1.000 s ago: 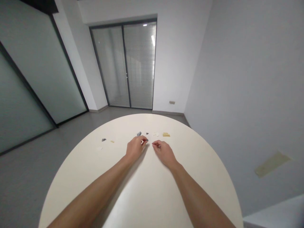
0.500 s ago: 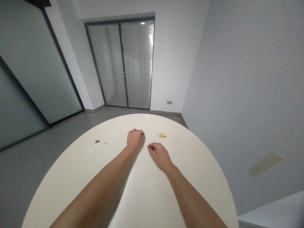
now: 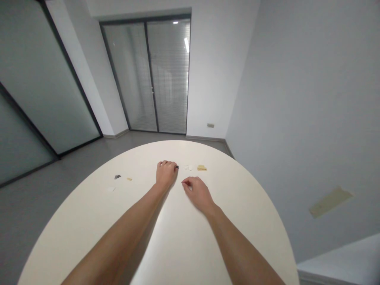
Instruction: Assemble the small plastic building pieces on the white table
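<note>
On the white round table, my left hand is closed, its fingertips on a small dark piece. Just right of it lie small white pieces, then a little group of yellow pieces. My right hand rests nearer to me with thumb and forefinger pinched together; whatever is between them is too small to name. Left of my left hand are a dark grey piece, a small yellow piece and a white piece.
The table's curved far edge lies a little beyond my hands. Behind it are a glazed door and a pale wall. Frosted panels stand at the left.
The view has shifted slightly. Both hands keep nearly the same place and pose on the table.
</note>
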Demonstrator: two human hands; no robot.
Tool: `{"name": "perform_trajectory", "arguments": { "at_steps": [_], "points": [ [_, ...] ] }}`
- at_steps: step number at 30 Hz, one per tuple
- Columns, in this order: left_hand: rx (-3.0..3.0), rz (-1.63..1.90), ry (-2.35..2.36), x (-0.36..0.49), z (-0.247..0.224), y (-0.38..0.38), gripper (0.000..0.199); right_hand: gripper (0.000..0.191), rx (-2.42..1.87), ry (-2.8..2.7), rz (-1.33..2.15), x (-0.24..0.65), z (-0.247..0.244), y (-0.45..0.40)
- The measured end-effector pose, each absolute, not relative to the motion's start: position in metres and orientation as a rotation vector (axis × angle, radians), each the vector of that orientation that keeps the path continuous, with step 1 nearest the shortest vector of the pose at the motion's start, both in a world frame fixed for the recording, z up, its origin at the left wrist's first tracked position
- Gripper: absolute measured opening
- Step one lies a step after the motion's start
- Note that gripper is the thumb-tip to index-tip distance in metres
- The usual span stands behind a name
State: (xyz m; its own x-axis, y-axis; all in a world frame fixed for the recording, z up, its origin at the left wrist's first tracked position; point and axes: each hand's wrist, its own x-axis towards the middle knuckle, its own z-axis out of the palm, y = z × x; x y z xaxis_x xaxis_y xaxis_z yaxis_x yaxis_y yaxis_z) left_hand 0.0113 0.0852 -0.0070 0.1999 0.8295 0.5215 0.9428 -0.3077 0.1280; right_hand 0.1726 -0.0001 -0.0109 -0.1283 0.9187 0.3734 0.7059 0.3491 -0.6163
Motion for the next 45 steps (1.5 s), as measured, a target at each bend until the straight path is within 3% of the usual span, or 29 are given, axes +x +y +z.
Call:
{"name": "perform_trajectory", "arguments": {
  "at_steps": [18,34,45],
  "points": [
    [-2.259,-0.686,-1.941,-0.031,0.004,0.031,0.032,0.018,-1.400,-1.935,0.387,0.174,-0.009,-0.001],
    [-1.632,-0.381,-2.678,-0.094,-0.006,0.012,0.081,0.018,-1.379,-1.946,0.373,0.174,-0.010,-0.001],
    [-1.960,-0.432,-2.308,-0.038,-0.009,-0.017,0.081,0.017,-1.382,-1.929,0.386,0.174,-0.009,-0.002]
  ]
}}
